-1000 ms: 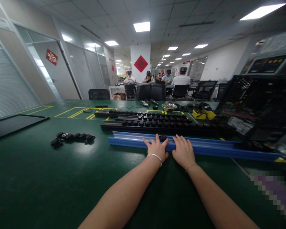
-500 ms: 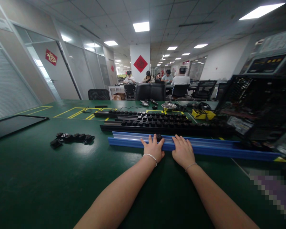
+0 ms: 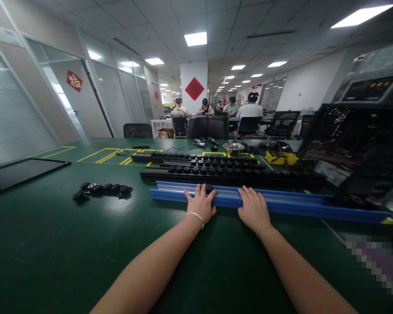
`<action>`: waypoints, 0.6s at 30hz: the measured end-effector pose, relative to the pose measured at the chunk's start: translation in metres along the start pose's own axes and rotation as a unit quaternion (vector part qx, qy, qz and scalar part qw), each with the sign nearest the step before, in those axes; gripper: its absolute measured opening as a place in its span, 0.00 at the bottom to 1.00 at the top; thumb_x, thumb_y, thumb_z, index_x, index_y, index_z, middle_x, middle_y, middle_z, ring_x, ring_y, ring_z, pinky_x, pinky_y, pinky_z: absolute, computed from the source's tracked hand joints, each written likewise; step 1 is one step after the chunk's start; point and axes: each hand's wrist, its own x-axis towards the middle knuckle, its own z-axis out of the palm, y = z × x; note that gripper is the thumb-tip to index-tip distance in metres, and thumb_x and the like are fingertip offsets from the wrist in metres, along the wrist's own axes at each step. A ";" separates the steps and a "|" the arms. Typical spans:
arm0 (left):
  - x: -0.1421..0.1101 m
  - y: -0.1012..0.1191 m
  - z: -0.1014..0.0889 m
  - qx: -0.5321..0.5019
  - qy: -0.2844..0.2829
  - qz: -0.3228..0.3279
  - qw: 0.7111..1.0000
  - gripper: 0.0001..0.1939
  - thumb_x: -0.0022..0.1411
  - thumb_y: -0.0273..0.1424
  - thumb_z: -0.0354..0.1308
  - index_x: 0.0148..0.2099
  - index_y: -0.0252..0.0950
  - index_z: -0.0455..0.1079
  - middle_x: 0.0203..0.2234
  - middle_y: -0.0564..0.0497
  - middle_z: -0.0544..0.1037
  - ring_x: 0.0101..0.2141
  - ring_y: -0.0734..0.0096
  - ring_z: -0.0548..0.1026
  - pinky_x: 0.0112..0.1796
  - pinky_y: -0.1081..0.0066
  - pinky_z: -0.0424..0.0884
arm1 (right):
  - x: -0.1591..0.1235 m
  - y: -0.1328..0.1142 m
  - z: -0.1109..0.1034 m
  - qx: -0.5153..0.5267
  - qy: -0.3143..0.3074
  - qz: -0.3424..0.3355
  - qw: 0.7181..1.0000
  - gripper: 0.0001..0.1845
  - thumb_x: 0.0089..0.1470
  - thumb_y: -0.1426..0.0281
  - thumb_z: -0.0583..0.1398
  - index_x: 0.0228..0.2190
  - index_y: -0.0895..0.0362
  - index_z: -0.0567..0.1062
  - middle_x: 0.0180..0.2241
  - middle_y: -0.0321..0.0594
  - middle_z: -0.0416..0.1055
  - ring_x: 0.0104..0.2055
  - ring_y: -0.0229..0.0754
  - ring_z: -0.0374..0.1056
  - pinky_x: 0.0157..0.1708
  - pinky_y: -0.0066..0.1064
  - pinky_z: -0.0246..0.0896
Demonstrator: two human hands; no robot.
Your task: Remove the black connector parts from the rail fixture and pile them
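Observation:
A long blue channel rail (image 3: 298, 206) lies across the green table in front of me. My left hand (image 3: 201, 204) rests on it with the fingers spread over the near wall and groove. A small round black part (image 3: 209, 188) sits in the groove at the fingertips, beside the index finger; its contact with the fingers is partly hidden. Farther right, my right hand (image 3: 253, 207) lies on the same rail, fingers stretched forward over the near wall, with no object visible in it.
Behind the blue rail lie black rails (image 3: 163, 175) set with rows of black parts. A cluster of loose black parts (image 3: 106, 189) is at left, near a flat black panel (image 3: 26, 170). A metal bowl (image 3: 233, 147), yellow box (image 3: 281, 158) and open computer case (image 3: 356, 144) stand beyond.
My left hand has moved left along the blue rail, and the black part has shifted left with it. My right hand stays almost in place on the rail.

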 end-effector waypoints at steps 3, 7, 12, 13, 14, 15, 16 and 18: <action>-0.001 -0.008 0.000 0.007 -0.004 -0.004 1.000 0.31 0.57 0.46 0.49 0.63 0.53 0.50 0.63 0.44 0.53 0.62 0.45 0.47 0.50 0.28 0.42 | 0.000 0.000 0.000 0.001 -0.004 0.000 1.000 0.31 0.46 0.75 0.51 0.55 0.62 0.65 0.59 0.46 0.59 0.61 0.48 0.52 0.60 0.43 0.41; -0.003 -0.016 -0.001 0.009 0.001 -0.003 1.000 0.32 0.57 0.46 0.49 0.63 0.52 0.50 0.63 0.42 0.53 0.62 0.46 0.49 0.50 0.28 0.44 | 0.000 0.000 0.000 0.001 -0.008 0.003 1.000 0.31 0.46 0.75 0.51 0.55 0.62 0.64 0.59 0.46 0.58 0.61 0.47 0.52 0.60 0.43 0.41; -0.005 -0.022 -0.005 0.010 -0.011 -0.001 1.000 0.32 0.57 0.46 0.49 0.63 0.52 0.49 0.63 0.42 0.53 0.62 0.47 0.49 0.51 0.30 0.45 | 0.001 0.001 0.000 0.002 -0.013 0.003 1.000 0.32 0.46 0.75 0.51 0.55 0.61 0.64 0.59 0.45 0.58 0.61 0.48 0.51 0.60 0.43 0.41; -0.005 -0.023 -0.007 0.012 -0.017 -0.003 1.000 0.32 0.57 0.46 0.49 0.63 0.52 0.49 0.64 0.42 0.52 0.62 0.47 0.49 0.51 0.30 0.45 | 0.001 0.001 0.000 0.003 -0.015 0.003 1.000 0.32 0.46 0.75 0.51 0.55 0.61 0.64 0.59 0.45 0.58 0.61 0.48 0.51 0.60 0.43 0.41; -0.006 -0.024 -0.008 0.014 -0.024 -0.005 1.000 0.32 0.57 0.46 0.49 0.64 0.52 0.49 0.64 0.42 0.52 0.62 0.47 0.49 0.51 0.31 0.45 | 0.001 0.001 0.000 0.003 -0.016 0.003 1.000 0.32 0.46 0.75 0.51 0.55 0.61 0.64 0.59 0.45 0.58 0.61 0.48 0.51 0.60 0.43 0.41; -0.006 -0.025 -0.010 0.016 -0.029 -0.006 0.999 0.33 0.57 0.47 0.49 0.64 0.52 0.48 0.64 0.43 0.52 0.62 0.47 0.49 0.52 0.31 0.45 | 0.001 0.001 0.000 0.003 -0.016 0.003 1.000 0.32 0.46 0.75 0.51 0.55 0.61 0.64 0.59 0.45 0.58 0.61 0.48 0.51 0.60 0.43 0.41; -0.006 -0.027 -0.011 0.018 -0.032 -0.007 0.999 0.33 0.58 0.47 0.49 0.64 0.52 0.48 0.64 0.43 0.51 0.62 0.46 0.49 0.52 0.31 0.45 | 0.001 0.001 0.000 0.003 -0.016 0.002 1.000 0.32 0.46 0.75 0.51 0.55 0.61 0.64 0.59 0.45 0.58 0.61 0.48 0.51 0.60 0.43 0.41; -0.007 -0.030 -0.013 0.023 -0.034 -0.009 0.999 0.33 0.58 0.46 0.48 0.64 0.51 0.48 0.64 0.43 0.52 0.62 0.47 0.48 0.52 0.32 0.46 | 0.001 0.001 0.001 0.003 -0.014 0.001 1.000 0.32 0.46 0.75 0.51 0.55 0.61 0.64 0.59 0.45 0.58 0.61 0.48 0.51 0.60 0.43 0.41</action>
